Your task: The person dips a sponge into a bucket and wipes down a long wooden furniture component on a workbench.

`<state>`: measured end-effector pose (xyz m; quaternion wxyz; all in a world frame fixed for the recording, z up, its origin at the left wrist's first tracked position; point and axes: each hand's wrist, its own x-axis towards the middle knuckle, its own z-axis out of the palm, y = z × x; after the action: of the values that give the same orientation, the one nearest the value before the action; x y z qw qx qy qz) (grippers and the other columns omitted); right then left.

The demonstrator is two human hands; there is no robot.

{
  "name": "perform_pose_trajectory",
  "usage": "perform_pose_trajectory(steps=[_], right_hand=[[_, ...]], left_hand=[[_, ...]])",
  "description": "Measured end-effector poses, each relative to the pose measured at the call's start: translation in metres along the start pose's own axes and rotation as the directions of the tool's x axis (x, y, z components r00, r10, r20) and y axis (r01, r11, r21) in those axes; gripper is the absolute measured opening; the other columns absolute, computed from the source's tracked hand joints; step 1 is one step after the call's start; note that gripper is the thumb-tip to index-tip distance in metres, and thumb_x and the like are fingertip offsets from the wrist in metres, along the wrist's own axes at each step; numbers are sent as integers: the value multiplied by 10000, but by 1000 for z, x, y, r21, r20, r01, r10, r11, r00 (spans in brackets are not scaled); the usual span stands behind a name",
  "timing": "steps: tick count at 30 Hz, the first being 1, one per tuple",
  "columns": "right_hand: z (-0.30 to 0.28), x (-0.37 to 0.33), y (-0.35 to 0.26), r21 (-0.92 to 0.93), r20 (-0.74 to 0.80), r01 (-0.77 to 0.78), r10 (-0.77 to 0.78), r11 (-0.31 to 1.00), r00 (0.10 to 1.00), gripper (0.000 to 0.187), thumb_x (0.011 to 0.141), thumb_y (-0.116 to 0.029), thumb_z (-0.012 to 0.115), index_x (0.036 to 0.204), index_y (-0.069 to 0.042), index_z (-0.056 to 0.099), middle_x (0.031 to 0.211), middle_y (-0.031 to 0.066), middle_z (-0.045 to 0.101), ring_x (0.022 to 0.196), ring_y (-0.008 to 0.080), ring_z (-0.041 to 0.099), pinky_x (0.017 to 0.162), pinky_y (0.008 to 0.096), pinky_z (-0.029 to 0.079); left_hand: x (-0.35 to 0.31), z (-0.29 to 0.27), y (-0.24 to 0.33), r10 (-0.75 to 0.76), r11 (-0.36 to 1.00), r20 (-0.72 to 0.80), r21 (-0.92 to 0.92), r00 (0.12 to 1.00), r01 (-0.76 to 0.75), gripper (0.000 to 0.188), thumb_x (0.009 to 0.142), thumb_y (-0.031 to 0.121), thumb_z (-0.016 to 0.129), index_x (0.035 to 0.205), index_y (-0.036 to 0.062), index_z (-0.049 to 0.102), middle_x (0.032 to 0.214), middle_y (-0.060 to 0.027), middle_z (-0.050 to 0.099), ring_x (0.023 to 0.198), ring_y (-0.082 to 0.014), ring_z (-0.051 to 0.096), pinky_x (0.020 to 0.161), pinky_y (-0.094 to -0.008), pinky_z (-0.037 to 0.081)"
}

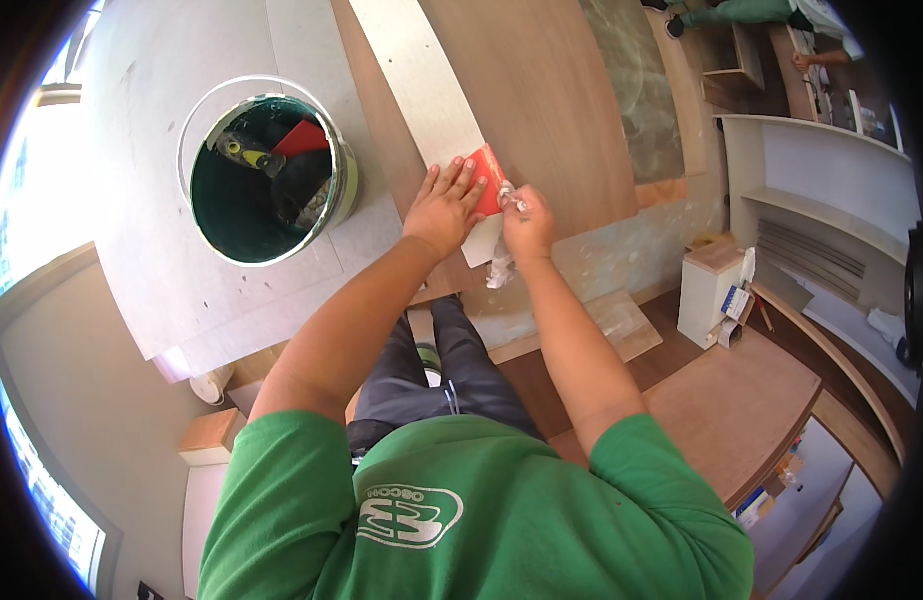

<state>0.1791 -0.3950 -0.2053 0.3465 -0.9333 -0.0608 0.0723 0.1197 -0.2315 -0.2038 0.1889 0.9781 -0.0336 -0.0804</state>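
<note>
Handling one red plate (pixel 489 176), one white rag (pixel 500 264), two hands (pixel 442 214) (pixel 529 224)

A woodworking workshop, by the look of it: a plywood sheet (pixel 551 110), pale board (pixel 421 70) and red spreader (pixel 489 190) share the spotted counter (pixel 146 170) with a paint-smeared bucket (pixel 221 205) of tools (pixel 249 152); rightward are an open shelving unit (pixel 816 215) and a co-worker's hand (pixel 803 63) by wooden casework (pixel 749 62).

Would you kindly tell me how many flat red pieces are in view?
2: one red piece is under the left hand, on the pale strip; a second red piece is inside the bucket. Others may be hidden there.
</note>
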Motion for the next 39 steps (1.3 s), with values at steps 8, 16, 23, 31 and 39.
perform_pose_trajectory(steps=[8, 16, 23, 31, 39], right_hand=[[-8, -20, -1, 10, 16, 208, -208, 978, 978, 130, 847, -123, 702, 938, -71, 625, 969, 132, 645, 893, 364, 641, 734, 429, 511], [1, -2, 3, -44, 1, -126, 126, 991, 992, 142, 880, -170, 688, 933, -60, 618, 933, 135, 654, 901, 378, 637, 761, 441, 505], [-14, -18, 1, 82, -69, -119, 125, 990, 990, 148, 876, -168, 698, 938, -60, 617, 936, 134, 658, 916, 381, 642, 781, 426, 513], [-1, -27, -9, -115, 62, 242, -236, 963, 970, 108, 840, -101, 670, 894, -75, 581, 897, 134, 604, 875, 382, 616, 743, 474, 502], [1, -14, -7, -119, -33, 117, -122, 986, 992, 104, 871, -140, 659, 901, -71, 588, 966, 135, 640, 899, 381, 629, 746, 468, 506]], left_hand=[[-1, 1, -5, -14, 1000, 15, 10, 1000, 13, 604, 986, 463, 535, 1512, 181, 445, 1625, -76, 328, 1523, -241, 237, 1250, -449, 175], [0, -1, -1, 2, 1000, -11, -10, 1000, -2, 596, 989, 457, 535, 1509, 179, 449, 1625, -71, 328, 1520, -235, 245, 1249, -444, 180], [0, -9, -5, -7, 1000, 49, -9, 999, 7, 591, 978, 434, 561, 1498, 170, 464, 1626, -73, 326, 1526, -230, 230, 1248, -444, 184], [-3, 7, -3, -2, 999, -108, -43, 994, -3, 548, 970, 424, 575, 1425, 119, 551, 1569, -53, 429, 1500, -229, 296, 1241, -446, 213], [0, 15, -6, 5, 997, -236, -78, 972, -24, 528, 962, 421, 593, 1388, 109, 584, 1499, -50, 518, 1466, -239, 362, 1227, -451, 251]])
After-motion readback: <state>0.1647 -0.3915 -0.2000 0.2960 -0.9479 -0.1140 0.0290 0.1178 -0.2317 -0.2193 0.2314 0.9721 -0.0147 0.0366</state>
